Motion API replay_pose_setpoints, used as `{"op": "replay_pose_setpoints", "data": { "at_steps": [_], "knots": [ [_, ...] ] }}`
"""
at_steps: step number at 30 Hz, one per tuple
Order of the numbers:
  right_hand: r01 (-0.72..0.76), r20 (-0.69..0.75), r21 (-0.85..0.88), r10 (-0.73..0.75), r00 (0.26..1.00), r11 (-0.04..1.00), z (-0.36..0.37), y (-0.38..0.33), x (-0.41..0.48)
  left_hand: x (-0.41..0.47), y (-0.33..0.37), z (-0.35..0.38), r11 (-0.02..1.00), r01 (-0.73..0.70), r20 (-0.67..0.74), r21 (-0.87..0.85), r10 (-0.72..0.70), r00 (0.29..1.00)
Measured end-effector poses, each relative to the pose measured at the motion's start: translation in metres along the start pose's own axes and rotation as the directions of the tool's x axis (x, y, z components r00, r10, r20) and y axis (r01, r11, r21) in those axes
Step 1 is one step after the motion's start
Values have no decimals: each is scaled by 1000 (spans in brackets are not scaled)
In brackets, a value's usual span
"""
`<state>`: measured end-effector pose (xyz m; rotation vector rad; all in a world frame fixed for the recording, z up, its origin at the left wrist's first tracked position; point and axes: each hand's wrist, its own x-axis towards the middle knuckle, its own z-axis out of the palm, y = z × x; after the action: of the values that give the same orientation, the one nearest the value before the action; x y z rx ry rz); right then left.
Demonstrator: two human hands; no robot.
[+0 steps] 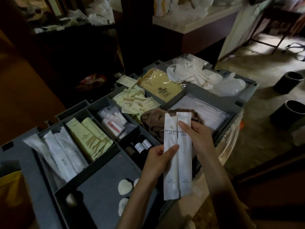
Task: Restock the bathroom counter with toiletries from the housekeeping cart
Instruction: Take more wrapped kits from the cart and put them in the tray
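a grey housekeeping cart [105, 171], divided into compartments, is spread beneath and to the left of both grips. beyond the right grip [198, 134] a heap of white cloths [193, 71] is piled, with a large yellow packet [158, 83] beside it. a brown cloth [153, 119] is bunched just behind that grip. well left of the left grip [156, 162], long white packets [62, 151] are stacked in one compartment and pale green packets [89, 136] in the next. two long white sachets are held upright above the cart, side by side and touching. the left sachet [170, 171] is pinched near its middle by the left grip, thumb laid across its front. the right sachet [185, 162] is clasped nearer its top by the right grip, fingers curled round it. dark bottles [142, 147] are seen just left of the left grip, and round white pads [124, 186] below it
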<state>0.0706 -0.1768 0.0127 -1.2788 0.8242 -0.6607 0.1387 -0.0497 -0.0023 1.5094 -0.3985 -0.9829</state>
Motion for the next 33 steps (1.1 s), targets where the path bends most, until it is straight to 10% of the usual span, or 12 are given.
{"op": "replay_pose_setpoints", "data": {
  "at_steps": [16, 27, 33],
  "knots": [
    [57, -529, 195, 56, 847, 979, -267, -22, -46, 18, -7, 266, 956, -21, 535, 293, -146, 832],
    [214, -914, 189, 92, 395, 958, -408, -13, -166, -37, -47, 439, 799, -260, 784, 543, -370, 499],
    [283, -990, 140, 129, 56, 949, -433, -2, -234, -79, -70, 501, 813, -307, 869, 494, -467, 162]
  ]
}}
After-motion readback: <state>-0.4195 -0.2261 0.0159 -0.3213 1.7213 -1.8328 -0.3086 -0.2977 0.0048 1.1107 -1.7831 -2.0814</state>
